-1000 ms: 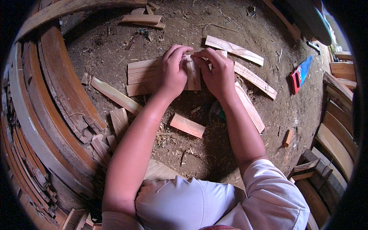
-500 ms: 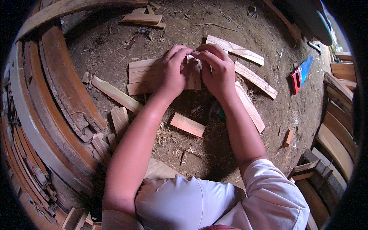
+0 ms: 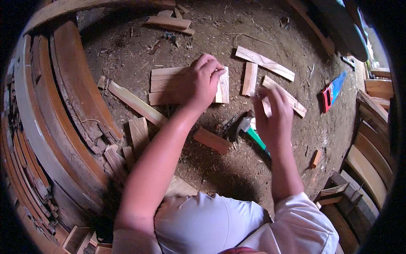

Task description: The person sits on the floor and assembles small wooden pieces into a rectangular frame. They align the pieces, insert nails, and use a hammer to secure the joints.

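Observation:
My left hand [image 3: 205, 82] rests over a panel of flat boards [image 3: 163, 86], thumb and fingertips pinched together at its right part. Whatever is between those fingertips is too small to make out. Apart from it, my right hand [image 3: 275, 112] hovers blurred, fingers loosely spread and holding nothing that shows. Just left of its wrist a claw hammer [image 3: 257, 139] with a green handle lies on the ground, its metal head toward the panel. A short wood piece [image 3: 250, 79] and a longer slat [image 3: 292, 101] lie beyond the right fingers, and a small block [image 3: 212, 140] lies nearer me.
A handsaw [image 3: 334, 91] with a red handle and blue blade lies on the dirt floor at right. Long planks [image 3: 80, 84] are stacked along the left, more timber [image 3: 368, 156] along the right. Another slat [image 3: 265, 63] and offcuts [image 3: 169, 23] lie farther off.
My right hand has left the left hand's fingertips and moved right and nearer, beside the hammer, which now shows more. My left hand stays pinched over the panel.

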A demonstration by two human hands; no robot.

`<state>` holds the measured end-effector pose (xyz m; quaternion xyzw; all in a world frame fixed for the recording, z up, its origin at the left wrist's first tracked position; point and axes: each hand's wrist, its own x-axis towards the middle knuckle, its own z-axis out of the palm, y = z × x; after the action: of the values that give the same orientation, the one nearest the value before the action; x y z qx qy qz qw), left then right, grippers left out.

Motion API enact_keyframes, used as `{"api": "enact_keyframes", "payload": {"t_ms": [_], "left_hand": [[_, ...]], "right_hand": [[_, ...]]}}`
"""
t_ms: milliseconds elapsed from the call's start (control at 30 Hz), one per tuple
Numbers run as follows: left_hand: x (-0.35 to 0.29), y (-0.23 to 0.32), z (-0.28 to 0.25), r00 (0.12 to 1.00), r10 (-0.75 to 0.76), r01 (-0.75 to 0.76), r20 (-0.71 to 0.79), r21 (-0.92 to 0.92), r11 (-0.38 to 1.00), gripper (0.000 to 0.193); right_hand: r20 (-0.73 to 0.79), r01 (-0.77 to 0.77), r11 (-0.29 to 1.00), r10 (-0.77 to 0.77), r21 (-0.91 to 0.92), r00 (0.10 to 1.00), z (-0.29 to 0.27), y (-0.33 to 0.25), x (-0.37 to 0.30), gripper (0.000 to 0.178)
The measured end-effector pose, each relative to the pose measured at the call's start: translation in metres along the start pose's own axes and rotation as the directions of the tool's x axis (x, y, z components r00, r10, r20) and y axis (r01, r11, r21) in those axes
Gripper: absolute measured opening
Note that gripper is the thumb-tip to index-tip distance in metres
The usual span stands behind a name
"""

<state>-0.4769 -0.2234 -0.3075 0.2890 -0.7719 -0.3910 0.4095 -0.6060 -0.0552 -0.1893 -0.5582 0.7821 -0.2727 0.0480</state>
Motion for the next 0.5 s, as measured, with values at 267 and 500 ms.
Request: {"api": "enact_keyframes", "payload": {"t_ms": [267,500], "left_hand": [[0.006,0.004,0.006,1.000,0.015,-0.014,-0.024,0.022,1.000,0.014],[0.007,0.004,0.008,0.999,0.034,-0.033,-0.025,0.047,0.998,0.013]], "right_hand": [[0.440,-0.095,0.868,0.338,-0.487,0.832,-0.070,0.025,-0.153,0.037],[0.334,-0.224,0.933,0.315,-0.284,0.888,-0.081,0.039,-0.168,0.032]]}}
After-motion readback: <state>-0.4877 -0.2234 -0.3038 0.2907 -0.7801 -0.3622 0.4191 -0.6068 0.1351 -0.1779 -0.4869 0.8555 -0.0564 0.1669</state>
